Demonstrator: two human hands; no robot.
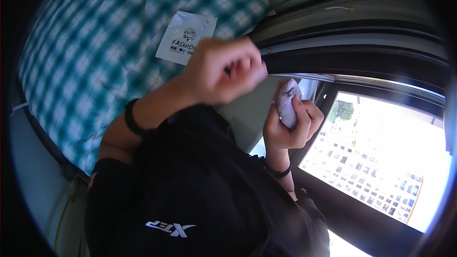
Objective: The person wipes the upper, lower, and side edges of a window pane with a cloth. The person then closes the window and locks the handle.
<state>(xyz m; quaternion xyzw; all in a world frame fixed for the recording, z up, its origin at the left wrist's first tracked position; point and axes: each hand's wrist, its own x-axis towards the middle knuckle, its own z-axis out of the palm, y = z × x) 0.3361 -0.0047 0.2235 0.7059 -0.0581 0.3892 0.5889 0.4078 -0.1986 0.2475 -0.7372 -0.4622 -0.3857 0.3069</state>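
Note:
My right hand (291,131) is closed around a bunched, fuzzy lilac-grey cloth (287,102), thumb pressed along its side. The cloth's upper end sticks out above the fingers, beside the window frame. To the left, my left hand (223,71) is raised in front of a plaid bed cover, with its fingers curled into a loose fist and slightly blurred. Whether anything small is inside it is hidden. Behind that hand, partly covered by it, a white printed plastic bag (183,38) lies flat on the bed cover.
A teal-and-white plaid bed cover (95,52) spreads over the upper left. On the right is a dark-framed window (312,138) with bright daylight and a building outside. Dark rails (352,62) run along the upper right. My black top fills the lower middle.

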